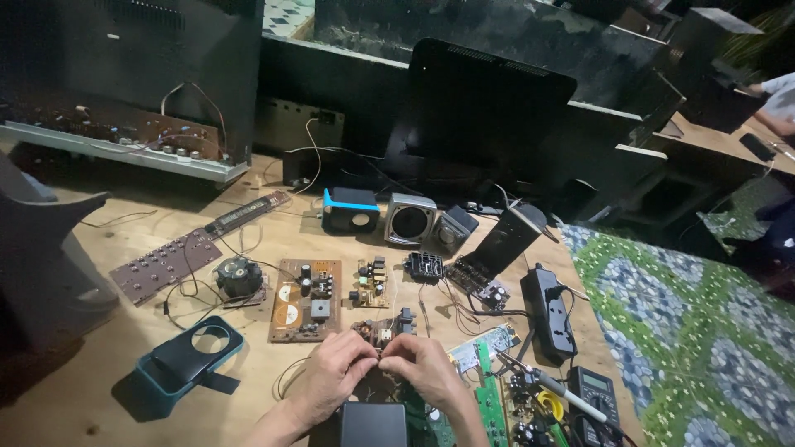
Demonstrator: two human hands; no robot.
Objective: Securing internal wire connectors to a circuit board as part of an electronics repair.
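On wooden table [124,331] — flat boards, wires.

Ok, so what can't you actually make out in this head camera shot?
- What the left hand and right hand pinch: hidden by the fingertips.
- The black box and green circuit board: cut off by the bottom edge.
- The multimeter display: too small.
- The person at top right: cut off.

Workbench layout, seen from above
Left hand [331,377] and right hand [422,368] meet behind a box [371,424]; circuit boards [305,300] lie beyond them, speakers [410,219] farther back, a power strip [551,310] right, a multimeter [598,393] near right
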